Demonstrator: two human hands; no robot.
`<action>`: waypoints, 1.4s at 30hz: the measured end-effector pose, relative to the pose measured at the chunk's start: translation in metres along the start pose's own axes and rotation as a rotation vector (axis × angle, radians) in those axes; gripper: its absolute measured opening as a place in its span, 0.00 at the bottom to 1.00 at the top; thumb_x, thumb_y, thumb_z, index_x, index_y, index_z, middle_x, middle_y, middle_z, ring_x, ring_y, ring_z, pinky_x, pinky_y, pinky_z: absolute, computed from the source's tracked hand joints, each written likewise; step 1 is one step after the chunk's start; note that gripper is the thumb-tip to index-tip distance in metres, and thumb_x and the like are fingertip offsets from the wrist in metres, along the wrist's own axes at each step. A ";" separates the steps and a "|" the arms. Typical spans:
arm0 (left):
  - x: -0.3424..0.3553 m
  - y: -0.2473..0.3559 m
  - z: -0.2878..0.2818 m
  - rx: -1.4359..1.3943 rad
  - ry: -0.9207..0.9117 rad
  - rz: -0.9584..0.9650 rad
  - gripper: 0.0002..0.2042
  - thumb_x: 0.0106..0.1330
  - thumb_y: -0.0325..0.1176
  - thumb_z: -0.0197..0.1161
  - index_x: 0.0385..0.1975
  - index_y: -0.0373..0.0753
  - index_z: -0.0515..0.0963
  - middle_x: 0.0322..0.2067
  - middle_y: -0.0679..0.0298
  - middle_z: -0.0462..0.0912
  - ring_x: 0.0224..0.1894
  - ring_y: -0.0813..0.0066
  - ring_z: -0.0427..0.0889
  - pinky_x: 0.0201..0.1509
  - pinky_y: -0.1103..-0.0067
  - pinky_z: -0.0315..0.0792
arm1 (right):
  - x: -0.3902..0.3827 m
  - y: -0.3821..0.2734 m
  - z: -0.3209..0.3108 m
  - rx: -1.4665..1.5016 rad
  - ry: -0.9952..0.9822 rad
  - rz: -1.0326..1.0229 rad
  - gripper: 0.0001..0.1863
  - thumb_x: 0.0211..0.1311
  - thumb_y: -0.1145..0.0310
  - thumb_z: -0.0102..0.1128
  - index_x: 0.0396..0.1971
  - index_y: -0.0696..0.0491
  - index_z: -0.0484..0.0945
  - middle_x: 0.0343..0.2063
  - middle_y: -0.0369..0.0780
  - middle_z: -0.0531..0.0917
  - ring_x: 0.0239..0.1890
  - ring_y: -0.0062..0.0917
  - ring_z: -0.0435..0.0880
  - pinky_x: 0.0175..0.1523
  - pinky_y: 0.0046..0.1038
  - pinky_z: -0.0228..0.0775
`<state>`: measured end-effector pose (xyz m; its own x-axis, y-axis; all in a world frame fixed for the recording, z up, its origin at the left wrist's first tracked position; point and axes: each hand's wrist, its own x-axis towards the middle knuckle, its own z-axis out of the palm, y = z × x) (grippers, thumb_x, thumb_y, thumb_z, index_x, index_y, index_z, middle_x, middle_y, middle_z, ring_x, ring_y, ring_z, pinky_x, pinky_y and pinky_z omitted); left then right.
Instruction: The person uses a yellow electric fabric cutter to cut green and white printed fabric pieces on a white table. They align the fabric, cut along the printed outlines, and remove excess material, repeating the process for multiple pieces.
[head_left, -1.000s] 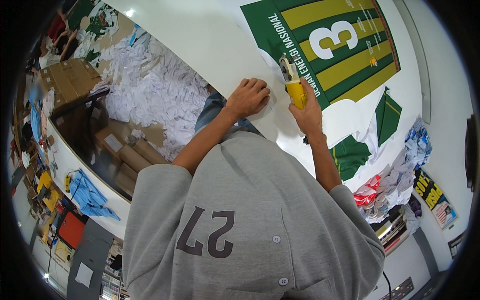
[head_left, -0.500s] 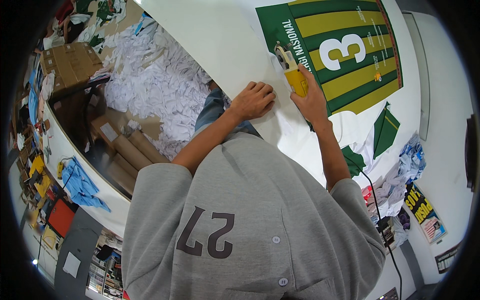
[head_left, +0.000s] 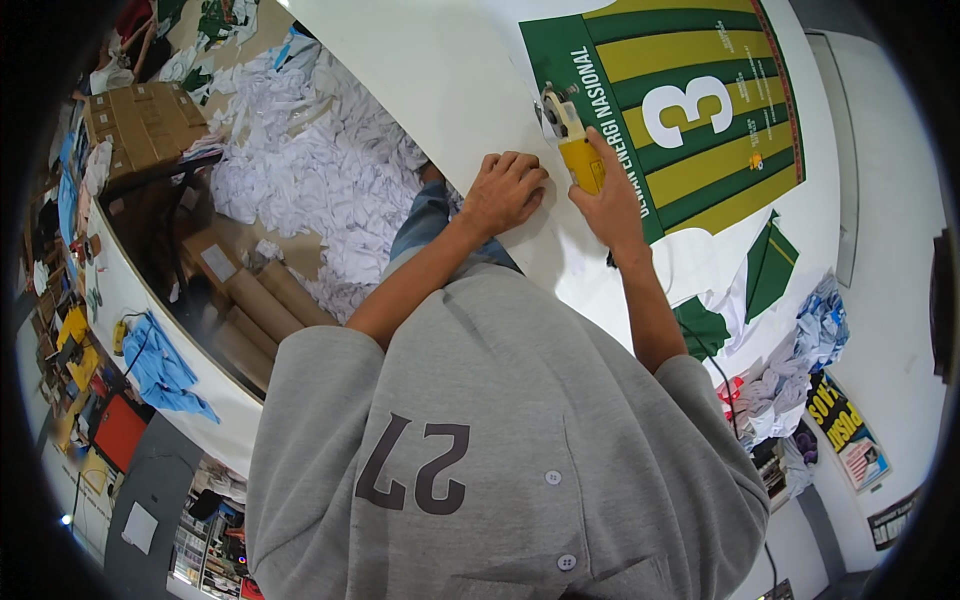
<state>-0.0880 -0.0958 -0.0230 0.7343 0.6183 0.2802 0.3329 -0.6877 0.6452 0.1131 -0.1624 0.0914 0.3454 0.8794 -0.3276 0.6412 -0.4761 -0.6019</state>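
In my right hand (head_left: 612, 200) is a yellow electric rotary fabric cutter (head_left: 581, 165), my fingers wrapped round its body. Its metal blade head points to the far left, just beside the long green edge of a striped green and mustard jersey panel (head_left: 690, 110) lying flat on the white table (head_left: 440, 75). White lettering and a large white numeral are printed on the panel. My left hand (head_left: 505, 190) rests on the table near its edge, left of the cutter, with fingers curled; what is under them is hidden.
Green fabric offcuts (head_left: 768, 270) lie right of my right forearm, where a black cord (head_left: 728, 385) also runs. A large heap of white fabric scraps (head_left: 320, 150) covers the floor at left. Cardboard boxes (head_left: 140, 125) and a second table with a light blue cloth (head_left: 165, 370) stand further left.
My right hand and the cutter have shifted slightly left, off the panel's edge, uncovering more of its lettering. My left hand has moved up very slightly.
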 end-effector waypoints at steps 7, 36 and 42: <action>0.002 -0.027 -0.023 0.132 0.006 -0.067 0.13 0.70 0.37 0.72 0.52 0.46 0.84 0.54 0.65 0.82 0.60 0.62 0.81 0.64 0.61 0.71 | -0.024 -0.011 0.019 0.022 0.069 0.077 0.46 0.62 0.70 0.71 0.82 0.48 0.63 0.76 0.45 0.76 0.74 0.43 0.78 0.78 0.39 0.72; 0.102 -0.173 -0.109 0.219 0.137 -0.187 0.15 0.70 0.37 0.72 0.54 0.46 0.85 0.56 0.62 0.83 0.60 0.56 0.80 0.62 0.57 0.71 | 0.131 -0.087 0.018 0.058 0.150 0.056 0.50 0.59 0.69 0.70 0.84 0.42 0.61 0.69 0.50 0.82 0.66 0.48 0.86 0.72 0.41 0.78; 0.118 -0.176 -0.113 0.296 0.145 -0.192 0.16 0.69 0.37 0.72 0.55 0.45 0.84 0.56 0.62 0.82 0.60 0.59 0.79 0.62 0.60 0.71 | 0.192 -0.118 0.011 0.076 0.141 0.118 0.49 0.60 0.66 0.70 0.83 0.37 0.62 0.67 0.53 0.83 0.64 0.52 0.86 0.71 0.44 0.77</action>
<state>-0.1271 0.1409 -0.0233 0.5574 0.7797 0.2854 0.6288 -0.6208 0.4682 0.0955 0.0624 0.0916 0.5111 0.8063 -0.2977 0.5386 -0.5704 -0.6201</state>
